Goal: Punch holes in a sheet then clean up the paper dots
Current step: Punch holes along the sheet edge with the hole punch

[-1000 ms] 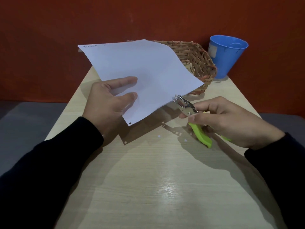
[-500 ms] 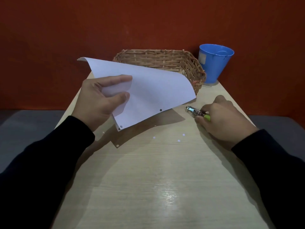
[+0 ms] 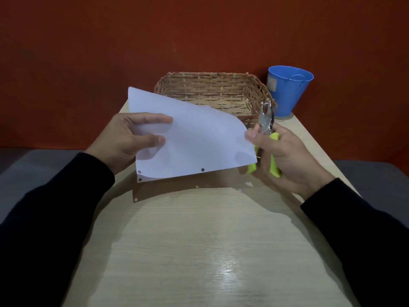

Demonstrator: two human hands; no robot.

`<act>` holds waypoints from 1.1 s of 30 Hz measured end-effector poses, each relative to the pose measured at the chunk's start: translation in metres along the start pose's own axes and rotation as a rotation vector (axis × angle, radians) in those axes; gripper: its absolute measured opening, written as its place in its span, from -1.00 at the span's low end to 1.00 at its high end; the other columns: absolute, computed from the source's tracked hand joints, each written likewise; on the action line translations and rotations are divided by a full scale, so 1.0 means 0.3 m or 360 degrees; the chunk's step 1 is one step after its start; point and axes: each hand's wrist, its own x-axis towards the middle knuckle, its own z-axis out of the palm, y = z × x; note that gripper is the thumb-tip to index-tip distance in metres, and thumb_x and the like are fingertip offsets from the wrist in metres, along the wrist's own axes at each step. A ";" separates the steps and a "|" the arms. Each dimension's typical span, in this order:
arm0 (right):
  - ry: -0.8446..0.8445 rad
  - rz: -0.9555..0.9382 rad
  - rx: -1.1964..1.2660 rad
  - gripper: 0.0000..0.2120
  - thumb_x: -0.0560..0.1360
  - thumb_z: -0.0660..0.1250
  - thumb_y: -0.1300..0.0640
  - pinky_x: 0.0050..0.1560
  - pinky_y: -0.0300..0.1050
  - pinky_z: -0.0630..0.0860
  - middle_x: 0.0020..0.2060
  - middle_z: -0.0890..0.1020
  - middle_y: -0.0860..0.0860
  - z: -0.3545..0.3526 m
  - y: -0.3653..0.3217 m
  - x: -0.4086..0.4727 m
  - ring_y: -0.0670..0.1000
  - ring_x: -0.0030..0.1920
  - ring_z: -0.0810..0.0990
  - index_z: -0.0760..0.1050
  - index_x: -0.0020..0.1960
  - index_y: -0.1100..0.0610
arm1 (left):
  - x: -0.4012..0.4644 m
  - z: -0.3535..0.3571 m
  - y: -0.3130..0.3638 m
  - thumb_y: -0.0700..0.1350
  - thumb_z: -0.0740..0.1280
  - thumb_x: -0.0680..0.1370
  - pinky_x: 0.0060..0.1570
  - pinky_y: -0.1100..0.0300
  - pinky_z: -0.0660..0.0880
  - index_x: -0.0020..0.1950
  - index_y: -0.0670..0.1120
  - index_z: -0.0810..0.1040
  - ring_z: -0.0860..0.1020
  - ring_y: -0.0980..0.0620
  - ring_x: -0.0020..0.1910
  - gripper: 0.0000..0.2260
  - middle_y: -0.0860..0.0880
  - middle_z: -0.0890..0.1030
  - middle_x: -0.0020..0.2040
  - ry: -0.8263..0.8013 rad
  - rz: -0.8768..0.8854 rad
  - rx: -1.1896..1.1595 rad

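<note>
1. White paper, the sheet [image 3: 194,138] is held curled above the middle of the table [image 3: 199,251], with punched holes along its lower edge.
2. The left hand [image 3: 130,138] pinches the sheet's left side between thumb and fingers.
3. The right hand [image 3: 285,156] is closed around the green-handled hole punch [image 3: 266,129], its metal head pointing up, while its thumb presses the sheet's right edge.
4. A few paper dots [image 3: 240,190] lie on the table under the sheet.
5. A wicker basket [image 3: 212,89] sits at the far edge, with a blue bucket [image 3: 287,91] at the far right corner.
</note>
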 end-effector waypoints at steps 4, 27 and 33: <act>0.0185 -0.0072 -0.0109 -0.65 0.44 0.49 0.44 -0.11 0.34 0.61 -0.08 0.63 0.24 0.025 0.024 0.027 0.26 -0.10 0.69 0.45 0.05 0.14 | 0.001 -0.005 0.016 -0.42 0.45 0.48 0.26 0.13 0.59 0.23 0.02 0.69 0.70 0.15 0.13 -0.55 0.13 0.74 0.16 -0.0005 -0.0071 0.0154; 0.0238 0.0106 0.0199 -0.73 0.52 0.39 0.46 -0.32 0.06 0.63 -0.27 0.67 0.16 0.065 0.010 0.043 0.20 -0.28 0.68 0.43 -0.03 0.14 | -0.132 0.450 0.027 -0.17 0.34 0.67 -0.46 0.16 0.53 0.45 0.05 0.50 0.57 0.04 -0.45 -0.64 -0.09 0.66 -0.37 0.0178 -0.0190 -0.0270; 0.0296 0.0093 -0.0057 -0.76 0.51 0.49 0.30 -0.14 0.11 0.55 -0.11 0.52 0.19 0.042 0.008 0.034 0.20 -0.13 0.54 0.50 0.10 0.15 | -0.099 0.450 -0.003 -0.25 0.37 0.64 -0.42 0.26 0.54 0.21 -0.07 0.66 0.59 0.09 -0.40 -0.81 -0.05 0.68 -0.35 0.0334 -0.0139 -0.0363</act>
